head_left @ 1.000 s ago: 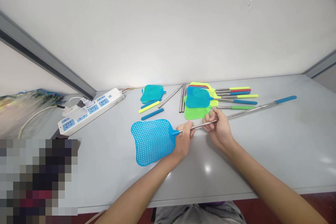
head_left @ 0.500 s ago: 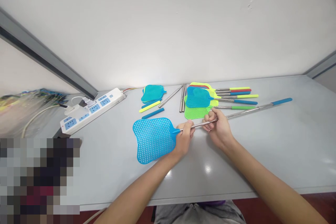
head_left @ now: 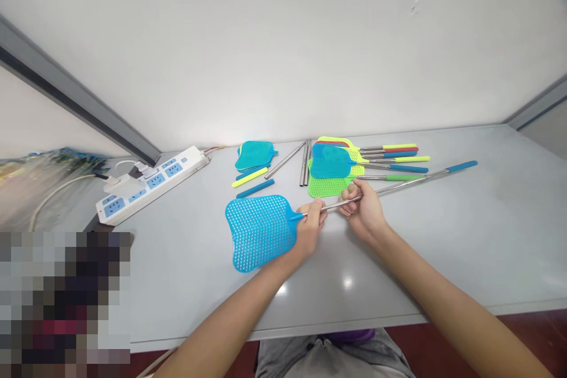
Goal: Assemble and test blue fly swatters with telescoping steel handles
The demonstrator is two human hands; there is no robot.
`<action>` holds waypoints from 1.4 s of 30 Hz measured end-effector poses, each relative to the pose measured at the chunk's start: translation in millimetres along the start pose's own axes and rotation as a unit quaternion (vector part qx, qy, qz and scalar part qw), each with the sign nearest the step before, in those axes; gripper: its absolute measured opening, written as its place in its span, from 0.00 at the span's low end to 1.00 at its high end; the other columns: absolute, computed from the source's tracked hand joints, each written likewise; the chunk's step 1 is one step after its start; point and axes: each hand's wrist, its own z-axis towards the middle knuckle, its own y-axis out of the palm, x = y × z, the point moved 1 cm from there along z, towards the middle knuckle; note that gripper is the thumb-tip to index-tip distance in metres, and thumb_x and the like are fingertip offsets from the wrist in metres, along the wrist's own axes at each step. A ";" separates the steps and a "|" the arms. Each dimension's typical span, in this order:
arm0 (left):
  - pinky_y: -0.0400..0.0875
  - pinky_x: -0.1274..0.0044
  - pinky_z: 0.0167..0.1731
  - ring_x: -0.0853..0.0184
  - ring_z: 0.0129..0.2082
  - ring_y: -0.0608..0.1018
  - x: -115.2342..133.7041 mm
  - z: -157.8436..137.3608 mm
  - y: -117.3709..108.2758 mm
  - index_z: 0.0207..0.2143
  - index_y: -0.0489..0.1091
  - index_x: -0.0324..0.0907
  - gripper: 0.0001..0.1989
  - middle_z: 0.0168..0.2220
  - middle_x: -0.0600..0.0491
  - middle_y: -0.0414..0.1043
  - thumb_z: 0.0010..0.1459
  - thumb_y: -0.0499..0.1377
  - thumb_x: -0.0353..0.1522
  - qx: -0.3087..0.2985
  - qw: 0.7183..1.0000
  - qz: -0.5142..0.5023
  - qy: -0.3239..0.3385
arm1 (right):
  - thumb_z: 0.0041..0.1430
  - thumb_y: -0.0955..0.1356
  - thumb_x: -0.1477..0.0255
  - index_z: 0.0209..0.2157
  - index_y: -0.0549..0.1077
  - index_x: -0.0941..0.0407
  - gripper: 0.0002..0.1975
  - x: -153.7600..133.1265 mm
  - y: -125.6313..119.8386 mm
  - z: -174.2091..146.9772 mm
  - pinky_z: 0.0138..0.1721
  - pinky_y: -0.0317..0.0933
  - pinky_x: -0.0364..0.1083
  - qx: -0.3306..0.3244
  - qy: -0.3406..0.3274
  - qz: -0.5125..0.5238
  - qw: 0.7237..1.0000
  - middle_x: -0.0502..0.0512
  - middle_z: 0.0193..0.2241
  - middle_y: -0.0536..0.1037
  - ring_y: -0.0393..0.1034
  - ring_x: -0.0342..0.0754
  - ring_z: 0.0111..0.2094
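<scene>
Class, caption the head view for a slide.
Left hand and right hand grip the metal rod of a blue fly swatter over a grey table.

My left fingers covered the rod just behind the head of the blue swatter, and my right fingers hid another stretch. My forearms ran off the bottom edge. In the pile, the red swatter lay mostly buried. A block of coarse squares masked the lower left corner. The bundle at the left edge was cut off and too blurred to name. Below the desk, a purple thing was partly hidden.
</scene>
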 end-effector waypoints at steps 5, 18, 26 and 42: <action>0.43 0.80 0.13 0.77 0.11 0.51 -0.2 -0.2 0.9 0.13 0.48 0.42 0.21 0.10 0.61 0.44 0.54 0.44 0.42 -0.002 1.000 -0.023 -0.005 | 0.51 0.59 0.71 0.10 0.54 0.57 0.18 1.0 -1.0 2.0 0.12 0.42 0.39 -0.003 0.002 -0.009 1.000 0.44 0.05 0.52 0.44 0.37 0.09; 0.45 0.80 0.13 0.76 0.12 0.52 2.3 -3.4 1.3 0.12 0.49 0.42 0.21 0.09 0.60 0.44 0.54 0.45 0.42 0.001 0.999 -0.026 -0.020 | 0.51 0.59 0.71 0.10 0.55 0.57 0.19 3.6 -1.1 1.1 0.12 0.42 0.39 0.005 0.009 0.003 1.000 0.44 0.05 0.52 0.43 0.37 0.10; 0.43 0.80 0.12 0.76 0.10 0.51 0.7 -2.5 0.1 0.12 0.49 0.42 0.22 0.08 0.61 0.44 0.54 0.44 0.43 0.007 0.999 -0.024 -0.026 | 0.51 0.60 0.70 0.11 0.55 0.57 0.18 7.1 -4.2 4.8 0.12 0.42 0.39 -0.003 0.001 -0.010 1.000 0.43 0.06 0.52 0.44 0.36 0.09; 0.50 0.80 0.15 0.76 0.11 0.55 -3.9 -10.1 9.2 0.08 0.49 0.41 0.26 0.06 0.58 0.47 0.57 0.43 0.41 -0.033 0.999 0.014 -0.038 | 0.54 0.59 0.67 0.11 0.54 0.57 0.21 31.0 9.1 -18.9 0.16 0.48 0.39 0.006 -0.025 0.075 0.997 0.45 0.07 0.51 0.47 0.38 0.12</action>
